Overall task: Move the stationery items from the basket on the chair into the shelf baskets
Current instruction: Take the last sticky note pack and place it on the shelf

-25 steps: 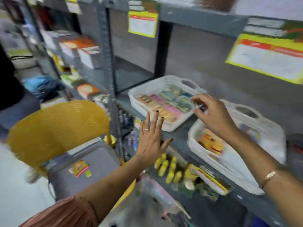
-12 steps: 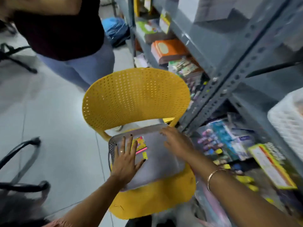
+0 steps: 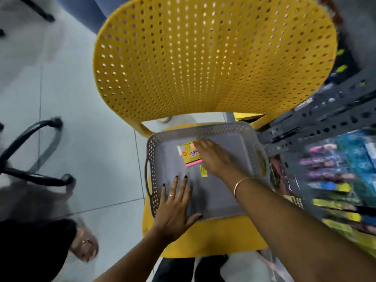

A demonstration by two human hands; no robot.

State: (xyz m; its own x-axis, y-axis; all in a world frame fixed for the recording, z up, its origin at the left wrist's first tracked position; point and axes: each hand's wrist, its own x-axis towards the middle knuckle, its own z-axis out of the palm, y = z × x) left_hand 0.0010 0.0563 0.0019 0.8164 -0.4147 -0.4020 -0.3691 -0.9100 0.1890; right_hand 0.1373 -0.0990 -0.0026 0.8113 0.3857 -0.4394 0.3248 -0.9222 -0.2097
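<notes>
Looks like a stationery shop or its stockroom: grey slotted-steel shelving (image 3: 325, 117) at right, packed w/ bright packaged goods (image 3: 335, 178), blurred. Tiled floor (image 3: 85, 110), yellow perforated plastic chair (image 3: 203, 58), black office-chair base (image 3: 30, 151) at left.

A floor of pale grey tiles (image 3: 85, 110) with thin dark joints is seen across the left half of the frame. A yellow chair (image 3: 213, 58) with a perforated curved back fills the upper centre. At the left edge, the black curved base of another chair (image 3: 30, 151) is seen resting on the tiles. A grey perforated metal shelving upright (image 3: 317, 117) runs along the right, and blurred colourful packets (image 3: 335, 176) are stacked on the shelf below it. Even, soft lighting is cast throughout.
</notes>
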